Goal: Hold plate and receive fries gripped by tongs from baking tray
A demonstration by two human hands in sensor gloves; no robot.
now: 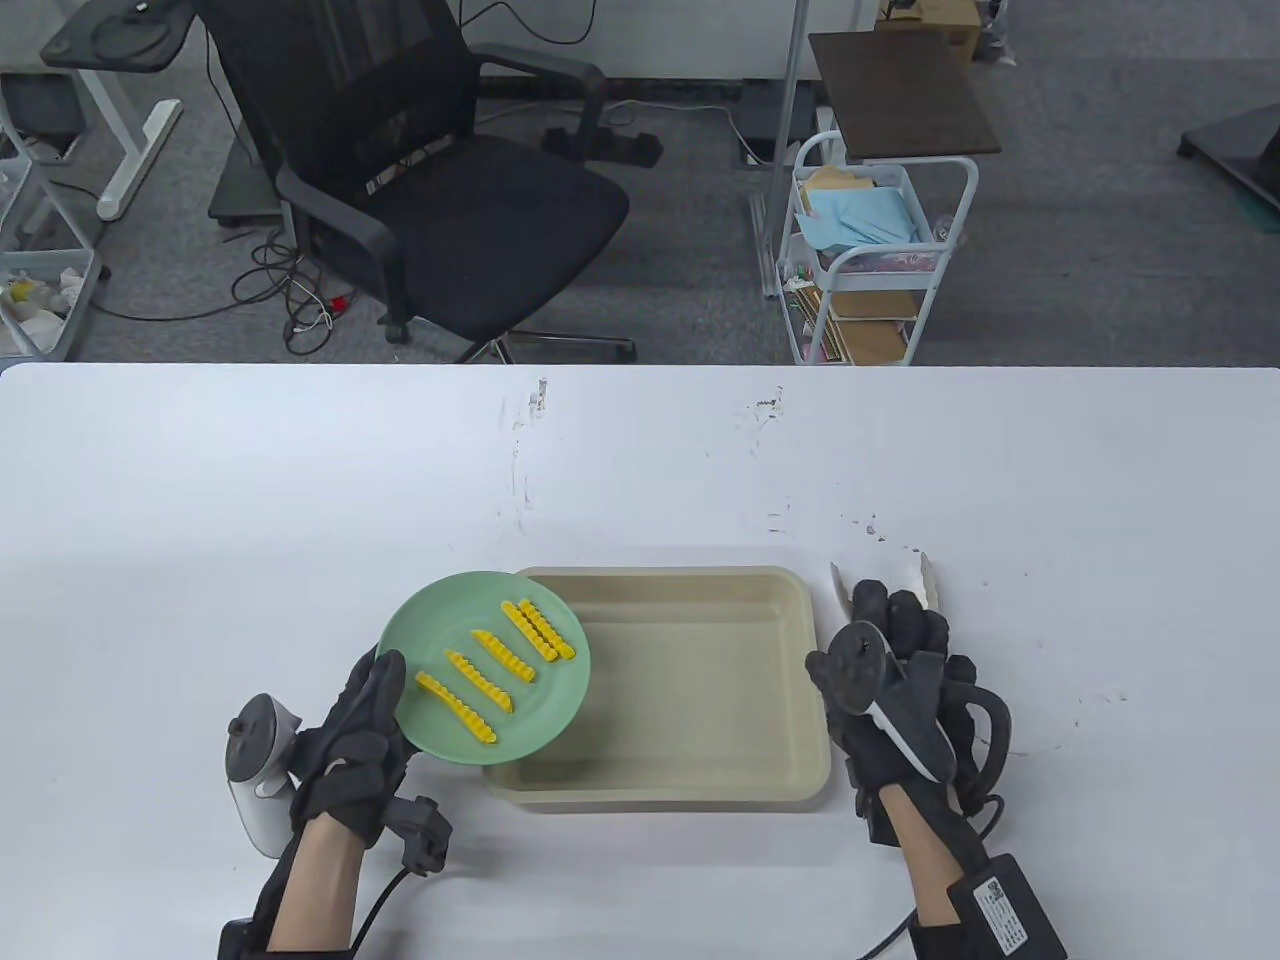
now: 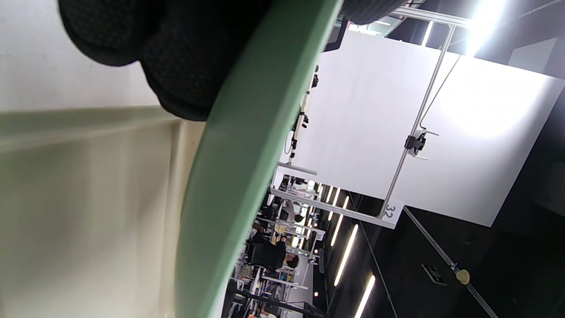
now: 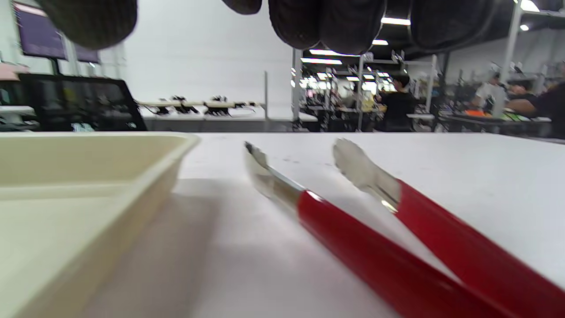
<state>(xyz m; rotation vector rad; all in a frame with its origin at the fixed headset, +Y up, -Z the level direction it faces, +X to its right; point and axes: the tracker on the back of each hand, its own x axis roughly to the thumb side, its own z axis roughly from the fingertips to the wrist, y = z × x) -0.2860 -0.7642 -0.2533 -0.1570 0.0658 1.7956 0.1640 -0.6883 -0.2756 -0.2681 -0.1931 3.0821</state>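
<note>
- The left hand (image 1: 355, 745) grips the near-left edge of a green plate (image 1: 420, 630), thumb on the top of the rim; in the left wrist view the dark fingers (image 2: 176, 57) curl under the plate (image 2: 234, 168), so they pinch the rim between thumb and fingers.
- The plate is held tilted over the near-left corner of a beige baking tray (image 1: 700, 690), overlapping that corner.
- Five yellow crinkle-cut fries (image 1: 500, 655) lie on the plate in a loose row, each slanting the same way; the two at the far end lie touching, the others apart.
- The tray sits on the white surface (image 1: 200, 500), between the two hands; the part of its floor that shows is bare.
- The right hand (image 1: 895, 675) rests just right of the tray, back upward, with a round black tracker on top.
- Tongs (image 3: 353, 221) with red handles and metal tips lie on the surface under that hand; in the table view only their pale tips (image 1: 925, 580) show past the knuckles.
- In the right wrist view the two arms of the tongs stand apart, with nothing between the tips, which point away beside the tray (image 3: 88, 185).
- In that same view the right fingers (image 3: 326, 22) hang above the tongs, blurred at the top edge. I cannot tell whether they are closed on the handles or only resting over them.
- Beyond the surface stand a black office chair (image 1: 440, 170) and a white cart (image 1: 870, 260) of papers on the grey floor.
</note>
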